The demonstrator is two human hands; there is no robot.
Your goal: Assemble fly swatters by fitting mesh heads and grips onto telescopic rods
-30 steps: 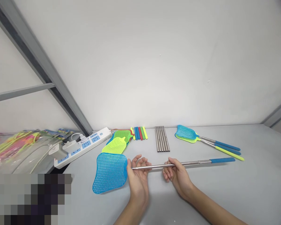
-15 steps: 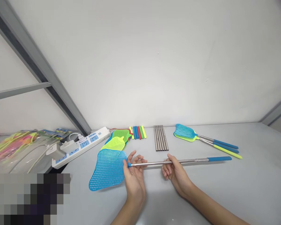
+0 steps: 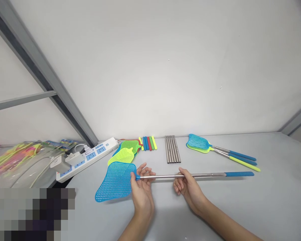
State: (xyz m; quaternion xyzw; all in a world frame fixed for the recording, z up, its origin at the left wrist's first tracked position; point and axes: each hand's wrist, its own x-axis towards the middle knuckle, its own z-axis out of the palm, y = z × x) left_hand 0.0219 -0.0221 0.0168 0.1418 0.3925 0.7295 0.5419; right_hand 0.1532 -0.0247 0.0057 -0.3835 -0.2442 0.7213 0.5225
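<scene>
A fly swatter (image 3: 116, 182) with a blue mesh head, a thin metal telescopic rod and a blue grip lies level across both my hands, its head to the left. My left hand (image 3: 142, 192) holds it where the head meets the rod, thumb on top and the other fingers spread beneath. Around the middle of the rod, my right hand (image 3: 187, 187) is closed with the thumb over the metal and the fingers curled. The blue grip points right, beyond my right hand.
Behind my hands lie loose mesh heads (image 3: 121, 155), coloured grips (image 3: 147, 143) and metal rods (image 3: 173, 149) in a row. Several whole swatters (image 3: 199, 142) rest at the right. On the left are a power strip (image 3: 92, 157) with plugs and plastic-wrapped items (image 3: 20, 157).
The swatter's grip end has shifted a little to the right and down, and the rod looks slightly longer. Both hands keep nearly the same places.
</scene>
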